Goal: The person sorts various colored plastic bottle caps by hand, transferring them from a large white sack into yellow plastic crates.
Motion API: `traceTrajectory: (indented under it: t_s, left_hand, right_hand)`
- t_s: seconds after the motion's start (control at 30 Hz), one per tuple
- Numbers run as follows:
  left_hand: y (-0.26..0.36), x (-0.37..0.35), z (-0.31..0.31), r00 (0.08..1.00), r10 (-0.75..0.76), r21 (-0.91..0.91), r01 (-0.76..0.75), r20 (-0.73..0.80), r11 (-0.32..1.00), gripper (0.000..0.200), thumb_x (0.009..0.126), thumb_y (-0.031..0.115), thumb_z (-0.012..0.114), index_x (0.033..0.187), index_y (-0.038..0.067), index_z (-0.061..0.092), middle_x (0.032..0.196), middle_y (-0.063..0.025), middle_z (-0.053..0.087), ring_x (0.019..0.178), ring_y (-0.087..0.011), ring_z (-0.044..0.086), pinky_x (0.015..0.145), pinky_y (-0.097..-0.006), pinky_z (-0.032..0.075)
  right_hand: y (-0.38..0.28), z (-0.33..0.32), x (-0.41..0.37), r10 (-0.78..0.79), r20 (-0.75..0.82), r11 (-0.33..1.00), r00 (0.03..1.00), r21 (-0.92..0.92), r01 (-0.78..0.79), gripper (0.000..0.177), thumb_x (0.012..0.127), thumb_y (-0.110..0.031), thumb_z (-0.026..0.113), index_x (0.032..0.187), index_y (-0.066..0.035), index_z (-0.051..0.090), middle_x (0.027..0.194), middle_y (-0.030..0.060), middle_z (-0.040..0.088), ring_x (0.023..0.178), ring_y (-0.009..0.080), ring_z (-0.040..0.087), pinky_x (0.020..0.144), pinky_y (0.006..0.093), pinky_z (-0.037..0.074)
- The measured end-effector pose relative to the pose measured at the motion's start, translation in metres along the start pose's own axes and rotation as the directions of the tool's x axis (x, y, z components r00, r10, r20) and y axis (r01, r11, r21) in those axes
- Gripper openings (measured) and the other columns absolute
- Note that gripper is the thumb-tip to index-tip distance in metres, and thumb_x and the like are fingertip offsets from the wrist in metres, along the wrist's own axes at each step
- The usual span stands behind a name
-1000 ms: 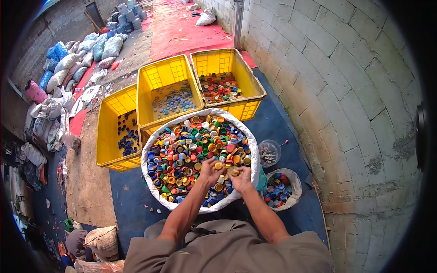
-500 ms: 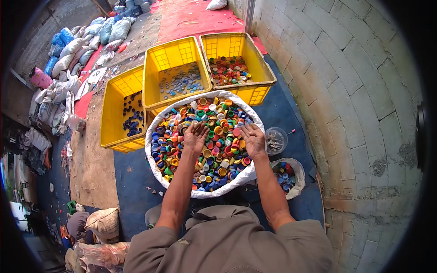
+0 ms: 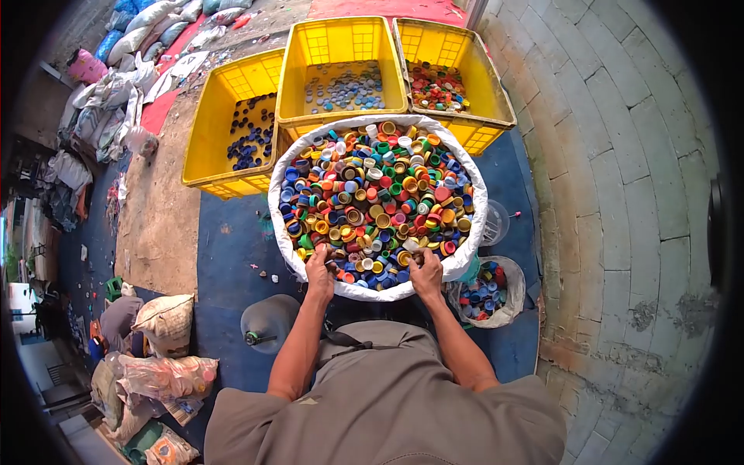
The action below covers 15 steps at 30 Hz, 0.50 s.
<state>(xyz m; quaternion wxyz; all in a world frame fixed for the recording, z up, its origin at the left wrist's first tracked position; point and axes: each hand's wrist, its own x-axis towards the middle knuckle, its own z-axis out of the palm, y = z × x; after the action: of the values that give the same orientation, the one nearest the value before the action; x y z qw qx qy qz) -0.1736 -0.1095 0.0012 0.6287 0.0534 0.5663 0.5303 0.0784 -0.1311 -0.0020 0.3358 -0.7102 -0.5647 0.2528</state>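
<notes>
A round white-rimmed sack [image 3: 479,203] full of mixed coloured bottle caps [image 3: 380,201] stands in front of me. My left hand [image 3: 320,271] is at its near left edge, fingers curled at the caps beside the rim. At the near right edge my right hand [image 3: 426,273] is closed in the same way, over the rim. What either hand holds, if anything, is hidden by the fingers. Beyond the sack are three yellow crates: the left one [image 3: 209,132] with dark blue caps, the middle one [image 3: 341,39] with pale blue caps, the right one [image 3: 492,97] with red and orange caps.
Right of the sack are a clear round container [image 3: 497,223] and a small white bag [image 3: 513,298] of caps. A large clear bottle [image 3: 270,322] lies at the near left. Stuffed sacks [image 3: 164,322] sit further left. A block wall [image 3: 620,194] runs along the right.
Both hands have moved from over the middle of the caps back to the near edge of the sack, and their fingers have closed. The view has shifted, and the bottle has come into sight.
</notes>
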Motion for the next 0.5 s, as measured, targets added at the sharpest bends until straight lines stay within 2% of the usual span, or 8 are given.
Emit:
traceTrajectory:
  t_s: [0.03,0.13,0.17,0.27,0.3,0.5]
  left_hand:
    - [-0.003,-0.001,-0.003,0.999,-0.015,0.005,0.015,-0.029,1.000,0.017,0.093,0.027,0.056,0.090,0.010,0.059,0.079,0.0005,0.059,0.058,-0.0073,0.050,0.053,-0.0253,0.045]
    - [-0.003,-0.010,-0.007,0.998,-0.054,0.004,0.054,-0.021,0.999,0.016,0.093,0.025,0.056,0.095,0.010,0.059,0.082,0.0004,0.058,0.057,-0.0064,0.049,0.052,-0.0250,0.046]
    - [-0.004,-0.012,-0.010,0.998,-0.060,0.003,0.060,-0.003,0.998,0.017,0.093,0.025,0.057,0.095,0.009,0.059,0.082,0.0001,0.058,0.057,-0.0065,0.050,0.052,-0.0247,0.046]
    - [-0.004,-0.017,-0.018,0.999,-0.049,0.033,0.049,0.002,0.998,0.016,0.093,0.025,0.057,0.094,0.008,0.059,0.081,-0.0004,0.059,0.056,-0.0062,0.053,0.052,-0.0222,0.046]
    - [-0.002,-0.019,-0.021,0.998,-0.057,0.044,0.056,0.015,0.997,0.016,0.092,0.025,0.059,0.094,0.009,0.058,0.081,-0.0007,0.058,0.059,-0.0089,0.051,0.055,-0.0256,0.045]
    - [0.004,-0.028,-0.042,0.999,-0.044,-0.028,0.044,-0.019,0.999,0.016,0.093,0.023,0.058,0.094,0.007,0.058,0.080,-0.0009,0.058,0.058,-0.0064,0.051,0.051,-0.0223,0.044]
  right_hand:
    - [-0.008,0.001,0.003,-0.068,0.011,0.997,0.998,-0.025,0.068,0.024,0.075,-0.010,0.071,0.095,-0.001,0.063,0.074,0.0094,0.062,0.067,0.0242,0.061,0.064,0.0345,0.049]
    - [-0.026,0.012,0.010,-0.045,0.066,0.997,0.997,-0.052,0.049,0.023,0.075,-0.009,0.070,0.096,-0.001,0.064,0.080,0.0116,0.065,0.075,0.0274,0.063,0.068,0.0359,0.050]
    - [-0.021,0.024,0.013,-0.042,0.075,0.997,0.996,0.060,0.037,0.020,0.077,-0.005,0.066,0.096,-0.002,0.064,0.084,0.0126,0.066,0.084,0.0307,0.060,0.076,0.0398,0.048]
    - [-0.019,0.047,0.021,-0.132,0.039,0.990,0.990,0.044,0.130,0.021,0.079,-0.003,0.062,0.100,-0.001,0.062,0.091,0.0143,0.065,0.091,0.0325,0.059,0.081,0.0410,0.047]
    - [-0.024,0.049,0.024,-0.130,0.096,0.991,0.987,-0.012,0.132,0.026,0.079,-0.002,0.060,0.105,-0.002,0.060,0.096,0.0155,0.064,0.095,0.0331,0.058,0.084,0.0421,0.046]
    - [-0.045,0.073,0.028,-0.212,0.162,0.975,0.964,-0.037,0.221,0.035,0.075,-0.003,0.065,0.109,-0.004,0.057,0.093,0.0126,0.064,0.090,0.0324,0.058,0.082,0.0421,0.046]
